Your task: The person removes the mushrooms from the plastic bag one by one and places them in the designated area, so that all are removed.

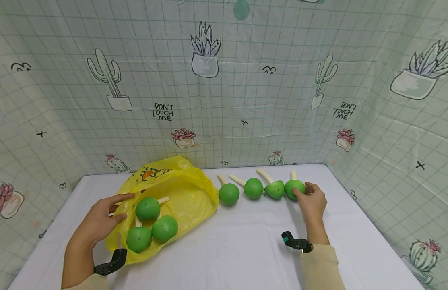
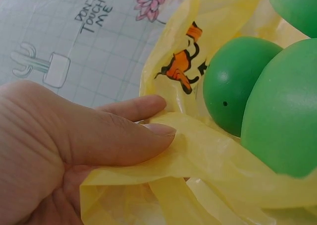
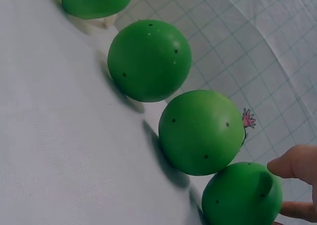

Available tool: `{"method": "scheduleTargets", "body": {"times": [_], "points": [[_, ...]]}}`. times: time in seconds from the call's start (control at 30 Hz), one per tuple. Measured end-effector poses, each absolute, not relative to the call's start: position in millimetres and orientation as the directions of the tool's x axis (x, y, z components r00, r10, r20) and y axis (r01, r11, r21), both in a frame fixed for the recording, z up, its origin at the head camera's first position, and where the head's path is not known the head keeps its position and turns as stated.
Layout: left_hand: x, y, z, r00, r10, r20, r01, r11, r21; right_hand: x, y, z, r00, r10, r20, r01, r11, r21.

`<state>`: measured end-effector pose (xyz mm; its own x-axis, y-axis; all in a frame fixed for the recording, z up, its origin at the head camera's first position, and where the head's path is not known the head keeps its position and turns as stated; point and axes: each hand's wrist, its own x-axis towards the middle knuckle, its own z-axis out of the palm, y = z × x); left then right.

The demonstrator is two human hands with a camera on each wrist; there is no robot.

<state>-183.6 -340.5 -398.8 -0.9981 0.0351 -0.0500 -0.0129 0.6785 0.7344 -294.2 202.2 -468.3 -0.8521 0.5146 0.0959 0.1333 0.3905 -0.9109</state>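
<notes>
A yellow plastic bag point(image 1: 193, 197) lies with its mouth towards me on the left. My left hand point(image 1: 97, 221) pinches its left edge, thumb over the plastic and fingers behind it. Inside rest three green-capped toy mushrooms, one upper point(image 1: 147, 208), one front left point(image 1: 139, 239) and one front right point(image 1: 164, 228). My right hand point(image 1: 315, 205) holds the rightmost mushroom point(image 1: 292, 186) of a row on the table, thumb on the near side of its cap. In the right wrist view that held mushroom point(image 3: 237, 195) sits against its neighbour point(image 3: 200, 131).
Left of the held mushroom stand three more, a flatter-capped mushroom point(image 1: 274, 190), a round one point(image 1: 253, 188) and one beside the bag point(image 1: 229, 194), pale stems pointing back. A white cloth covers the table point(image 1: 238, 245). A printed curtain point(image 1: 224, 92) rises behind and at both sides.
</notes>
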Motion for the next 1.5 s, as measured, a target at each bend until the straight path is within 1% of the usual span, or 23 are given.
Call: {"method": "scheduleTargets", "body": {"times": [0.3,0.77,1.07,1.2,1.5], "points": [[-184.5,-341.1,-399.0,-0.998,0.032,-0.056,-0.019,0.686,0.727,-294.4,202.3,-462.1,-0.830,0.536,0.151,0.118,0.435,-0.893],[-183.7,-340.7,-400.2,-0.998,0.048,-0.031,0.010,0.681,0.732,-290.7,195.0,-450.2,-0.828,0.519,0.214,0.068,0.470,-0.880],[-184.4,-340.2,-399.4,-0.998,0.041,-0.040,-0.001,0.682,0.731,-287.3,179.4,-440.0,-0.812,0.480,0.332,-0.048,0.512,-0.858],[-185.3,-340.4,-398.9,-0.998,0.035,-0.052,-0.013,0.683,0.730,-285.4,169.1,-432.3,-0.806,0.463,0.367,-0.101,0.504,-0.858],[-185.2,-341.0,-398.0,-0.997,0.035,-0.065,-0.024,0.684,0.730,-282.3,143.1,-422.1,-0.837,0.371,0.402,-0.205,0.469,-0.859]]}}
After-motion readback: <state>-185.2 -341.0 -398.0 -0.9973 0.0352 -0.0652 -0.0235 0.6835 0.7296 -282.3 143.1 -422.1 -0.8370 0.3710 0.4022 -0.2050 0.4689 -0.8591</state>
